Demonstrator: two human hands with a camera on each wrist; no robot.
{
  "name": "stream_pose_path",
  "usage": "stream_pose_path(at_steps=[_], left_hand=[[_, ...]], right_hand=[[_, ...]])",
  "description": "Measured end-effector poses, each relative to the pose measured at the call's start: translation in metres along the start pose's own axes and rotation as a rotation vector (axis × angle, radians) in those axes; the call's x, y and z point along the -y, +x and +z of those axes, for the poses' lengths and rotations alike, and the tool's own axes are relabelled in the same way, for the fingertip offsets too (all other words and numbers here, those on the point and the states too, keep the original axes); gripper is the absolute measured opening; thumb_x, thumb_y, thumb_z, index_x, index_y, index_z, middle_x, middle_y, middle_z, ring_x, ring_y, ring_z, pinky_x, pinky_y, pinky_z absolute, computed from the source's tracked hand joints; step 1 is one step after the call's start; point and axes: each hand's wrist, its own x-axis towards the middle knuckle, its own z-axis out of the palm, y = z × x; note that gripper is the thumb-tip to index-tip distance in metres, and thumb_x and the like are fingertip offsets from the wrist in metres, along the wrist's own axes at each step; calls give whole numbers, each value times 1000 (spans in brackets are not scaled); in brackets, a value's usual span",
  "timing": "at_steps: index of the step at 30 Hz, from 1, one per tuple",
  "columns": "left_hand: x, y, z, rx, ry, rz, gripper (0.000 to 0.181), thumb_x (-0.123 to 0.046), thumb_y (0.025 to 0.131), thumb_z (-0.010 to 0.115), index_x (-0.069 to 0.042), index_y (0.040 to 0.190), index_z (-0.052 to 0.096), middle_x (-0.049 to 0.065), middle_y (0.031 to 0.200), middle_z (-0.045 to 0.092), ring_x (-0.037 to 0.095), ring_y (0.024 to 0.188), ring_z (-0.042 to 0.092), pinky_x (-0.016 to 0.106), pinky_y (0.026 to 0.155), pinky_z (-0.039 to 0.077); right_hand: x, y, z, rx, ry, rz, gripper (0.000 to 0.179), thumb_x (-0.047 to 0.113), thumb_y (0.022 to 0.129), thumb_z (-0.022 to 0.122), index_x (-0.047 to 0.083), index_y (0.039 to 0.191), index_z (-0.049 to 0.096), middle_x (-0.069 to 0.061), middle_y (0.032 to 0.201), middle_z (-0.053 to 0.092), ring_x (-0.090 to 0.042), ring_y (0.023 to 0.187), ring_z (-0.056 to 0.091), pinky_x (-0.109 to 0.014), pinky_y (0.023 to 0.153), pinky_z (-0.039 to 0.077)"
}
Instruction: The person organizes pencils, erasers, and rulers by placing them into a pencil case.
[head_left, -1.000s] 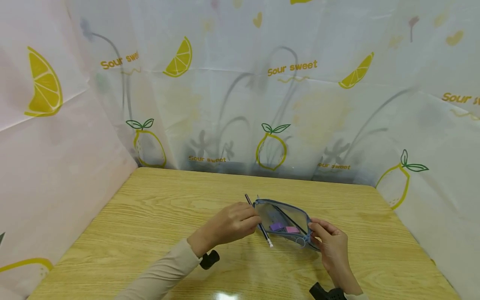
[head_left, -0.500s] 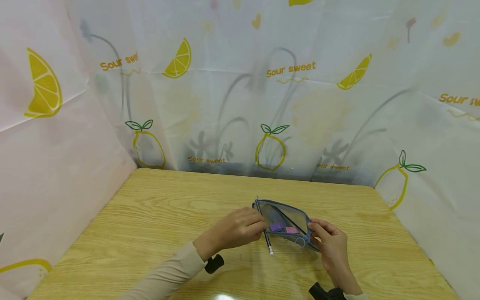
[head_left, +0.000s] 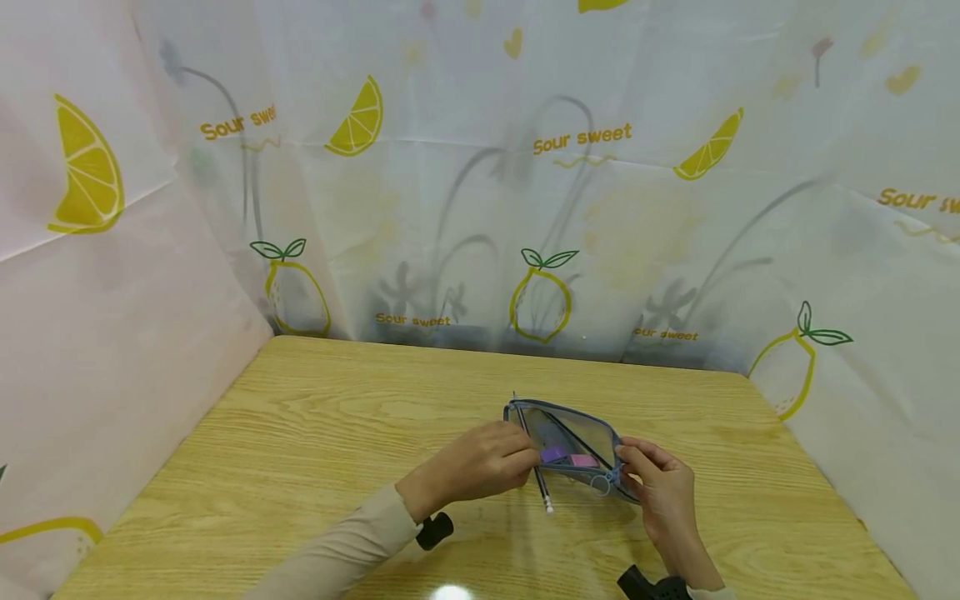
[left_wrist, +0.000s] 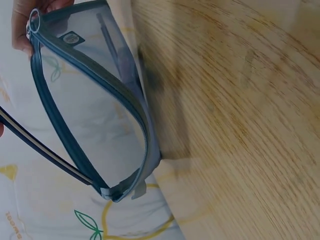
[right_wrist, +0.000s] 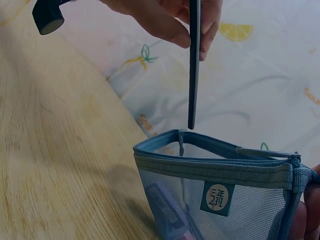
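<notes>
My left hand pinches a dark striped pencil, its white eraser end pointing toward me. The far end lies over the left corner of an unzipped blue mesh pencil case. In the right wrist view the pencil's lower end hangs just above the opening. My right hand grips the case's right end by the zipper pull ring. Through the mesh show a purple block, a pink block and a long dark stick. My left fingertips are partly hidden in the head view.
The case stands on a wood-grain table. White sheets with lemon prints hang behind it and along both sides. Black wrist cameras sit on both wrists.
The left hand has moved right and slightly toward me, carrying the pencil from left of the case to over its left corner. The right hand and case have stayed in place.
</notes>
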Motion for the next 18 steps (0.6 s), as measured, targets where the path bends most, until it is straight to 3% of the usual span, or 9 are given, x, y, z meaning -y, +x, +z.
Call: stream_pose_path(at_steps=[6, 18], left_hand=[[1, 2, 5, 33, 18, -23, 9, -5, 86, 63, -9, 92, 68, -1, 88, 65, 9, 82, 61, 19, 81, 48], [3, 6, 15, 101, -45, -91, 8, -6, 85, 70, -10, 92, 68, -2, 87, 65, 9, 81, 62, 19, 80, 48]], right_hand=[[0, 0, 0, 4, 9, -6, 13, 1, 86, 70, 12, 84, 77, 2, 72, 66, -9, 64, 59, -25, 61, 54], [0, 0, 0, 7, 9, -10, 12, 1, 86, 70, 11, 85, 77, 1, 72, 66, -9, 63, 59, -25, 61, 54]])
